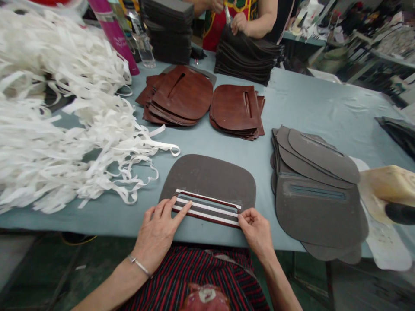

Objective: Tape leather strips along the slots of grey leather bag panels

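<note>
A grey rounded panel (207, 177) lies face down at the table's near edge, with a slot edged by white tape strips (207, 207) and dark red folded margins. My left hand (158, 229) rests flat on the left end of the strips, fingers stretched out and pressing. At the right end, my right hand (256, 229) has its fingertips pinched on the nearest strip.
A big heap of white tape strips (52, 116) fills the left. Brown panel stacks (181, 95) (236, 110) lie beyond, grey panel stacks (314, 185) to the right. Another person (240, 17) works on dark stacks (246, 56) across the blue-grey table (324, 108). A pale tool (389, 190) sits far right.
</note>
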Demonstrator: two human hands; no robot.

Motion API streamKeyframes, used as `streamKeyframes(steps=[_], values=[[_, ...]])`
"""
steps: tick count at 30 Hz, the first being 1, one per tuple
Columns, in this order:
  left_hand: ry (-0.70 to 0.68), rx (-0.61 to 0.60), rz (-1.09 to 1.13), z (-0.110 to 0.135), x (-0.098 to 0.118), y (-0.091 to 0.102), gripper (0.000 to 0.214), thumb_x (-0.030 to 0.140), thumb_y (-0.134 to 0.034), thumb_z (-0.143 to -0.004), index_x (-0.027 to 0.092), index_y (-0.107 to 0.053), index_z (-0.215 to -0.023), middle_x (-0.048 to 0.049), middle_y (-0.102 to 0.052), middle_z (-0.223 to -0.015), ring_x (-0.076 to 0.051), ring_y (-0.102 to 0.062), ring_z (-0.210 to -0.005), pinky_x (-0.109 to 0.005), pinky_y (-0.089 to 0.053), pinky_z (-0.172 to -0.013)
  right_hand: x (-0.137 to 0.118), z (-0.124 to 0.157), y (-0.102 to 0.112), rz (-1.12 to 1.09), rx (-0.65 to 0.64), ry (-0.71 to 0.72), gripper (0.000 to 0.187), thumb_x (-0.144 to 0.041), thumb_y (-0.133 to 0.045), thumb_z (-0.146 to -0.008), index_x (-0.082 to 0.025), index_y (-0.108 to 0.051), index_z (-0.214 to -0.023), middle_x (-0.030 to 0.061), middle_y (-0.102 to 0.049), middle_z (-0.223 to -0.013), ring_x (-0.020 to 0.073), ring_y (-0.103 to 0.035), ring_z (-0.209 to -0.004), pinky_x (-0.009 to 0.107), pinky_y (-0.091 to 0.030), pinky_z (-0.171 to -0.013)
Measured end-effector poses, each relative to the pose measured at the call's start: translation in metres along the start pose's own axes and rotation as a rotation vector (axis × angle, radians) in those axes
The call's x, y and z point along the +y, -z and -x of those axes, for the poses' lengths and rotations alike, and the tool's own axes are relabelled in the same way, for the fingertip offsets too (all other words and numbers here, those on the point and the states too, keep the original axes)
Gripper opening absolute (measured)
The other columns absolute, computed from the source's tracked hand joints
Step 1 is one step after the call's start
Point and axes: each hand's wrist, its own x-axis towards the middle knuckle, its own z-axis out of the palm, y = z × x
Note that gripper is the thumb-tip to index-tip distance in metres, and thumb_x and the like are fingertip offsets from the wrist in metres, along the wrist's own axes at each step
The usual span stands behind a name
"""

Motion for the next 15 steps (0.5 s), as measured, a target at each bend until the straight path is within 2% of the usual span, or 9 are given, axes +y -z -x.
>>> streamKeyframes(steps=[7,13,15], values=[[0.034,-0.008,0.025,-0.003,0.006,0.003,0.062,0.002,-0.035,-0.086,0.034,-0.041,-0.139,-0.0149,-0.050,-0.135,-0.032,-0.047,-0.122,-0.048,-0.041,-0.089,0.001,-0.001,-0.001,0.139,0.010,0.020,0.021,-0.037,-0.053,-0.076,-0.022,-0.055,-0.061,-0.0034,-0.055,-0.051,0.0128,-0.050,-0.050,0.023,-0.034,-0.050],[-0.035,0.051,0.132,-0.005,0.016,-0.010,0.052,0.003,-0.033,-0.086,0.013,-0.048,-0.135,-0.0183,-0.049,-0.136,-0.031,-0.042,-0.129,-0.047,-0.038,-0.103,-0.005,-0.002,-0.001,0.270,0.011,-0.006,0.018,-0.033,-0.053,-0.075,-0.023,-0.054,-0.061,-0.0049,-0.056,-0.051,0.0123,-0.053,-0.051,0.023,-0.032,-0.052],[-0.035,0.057,0.162,-0.005,0.019,-0.010,0.050,0.009,-0.037,-0.088,0.012,-0.044,-0.138,-0.0198,-0.047,-0.136,-0.031,-0.041,-0.130,-0.048,-0.035,-0.107,-0.008,-0.002,0.000,0.312,-0.006,-0.021,0.017,-0.032,-0.053,-0.076,-0.023,-0.053,-0.061,-0.0053,-0.056,-0.052,0.0119,-0.053,-0.051,0.023,-0.032,-0.053]])
